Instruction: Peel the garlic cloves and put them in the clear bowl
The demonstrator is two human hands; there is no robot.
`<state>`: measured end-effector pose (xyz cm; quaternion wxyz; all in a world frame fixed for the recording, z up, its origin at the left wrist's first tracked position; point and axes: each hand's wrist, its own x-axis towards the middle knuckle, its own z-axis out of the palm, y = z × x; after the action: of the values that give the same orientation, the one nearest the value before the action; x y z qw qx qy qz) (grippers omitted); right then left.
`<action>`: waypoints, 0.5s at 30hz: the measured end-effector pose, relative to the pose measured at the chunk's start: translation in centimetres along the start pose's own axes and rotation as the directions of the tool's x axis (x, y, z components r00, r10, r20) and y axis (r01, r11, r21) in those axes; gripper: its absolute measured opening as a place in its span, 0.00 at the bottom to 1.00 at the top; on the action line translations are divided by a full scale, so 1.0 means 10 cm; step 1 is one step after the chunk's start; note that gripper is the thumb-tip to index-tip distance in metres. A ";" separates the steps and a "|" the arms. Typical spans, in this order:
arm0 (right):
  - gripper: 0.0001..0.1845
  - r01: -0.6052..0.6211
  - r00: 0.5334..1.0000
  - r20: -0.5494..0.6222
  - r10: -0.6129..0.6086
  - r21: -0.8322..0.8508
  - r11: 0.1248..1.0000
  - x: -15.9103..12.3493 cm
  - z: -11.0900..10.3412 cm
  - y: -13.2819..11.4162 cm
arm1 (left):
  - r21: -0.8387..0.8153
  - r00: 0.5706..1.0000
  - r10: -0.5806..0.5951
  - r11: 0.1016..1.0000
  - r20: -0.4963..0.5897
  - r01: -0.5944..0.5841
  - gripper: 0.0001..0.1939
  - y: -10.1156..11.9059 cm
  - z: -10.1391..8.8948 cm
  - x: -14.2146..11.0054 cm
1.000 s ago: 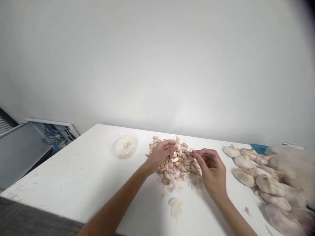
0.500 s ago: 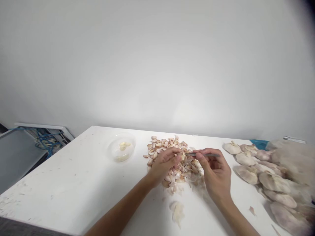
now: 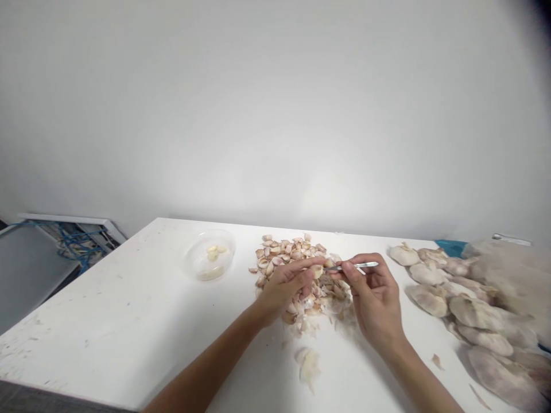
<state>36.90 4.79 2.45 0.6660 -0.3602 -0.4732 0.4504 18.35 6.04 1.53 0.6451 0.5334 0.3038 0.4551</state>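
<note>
Between the thumb and fingers of my left hand is a pale, partly peeled garlic clove. My right hand is closed on a thin metal tool, perhaps a small knife. Its tip points left and lies close to the clove; whether it touches cannot be made out. Beneath both hands spreads a heap of unpeeled garlic cloves mixed with loose skins. To the left, a clear round bowl holds several peeled cloves.
Several whole garlic bulbs lie along the right of the white table, beside a cloudy plastic bag. A scrap of skin sits near the front. Blue cables fill a frame beyond the table's left edge.
The metal tool has turned slightly in my right hand and its shaft now shows brighter. More of the clove shows at my left fingertips. The whole view has shifted slightly.
</note>
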 end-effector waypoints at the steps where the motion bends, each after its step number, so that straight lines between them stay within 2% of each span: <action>1: 0.12 -0.007 1.000 0.001 0.007 0.009 1.000 0.01 0.00 0.00 | -0.011 1.000 -0.007 1.000 0.003 0.007 0.22 0.00 0.00 0.00; 7: 0.15 -0.046 0.998 -0.033 0.048 0.065 0.997 0.04 0.03 -0.03 | 0.039 1.000 -0.011 0.999 -0.004 0.011 0.27 0.04 0.06 -0.01; 15: 0.17 -0.159 0.984 -0.053 0.173 0.204 0.966 0.05 0.05 -0.01 | -0.033 0.999 0.000 0.999 -0.050 -0.002 0.25 0.00 0.12 0.01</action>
<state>36.51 5.25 2.86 0.6747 -0.3457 -0.3703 0.5367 19.42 5.61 1.85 0.6457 0.5112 0.3123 0.4736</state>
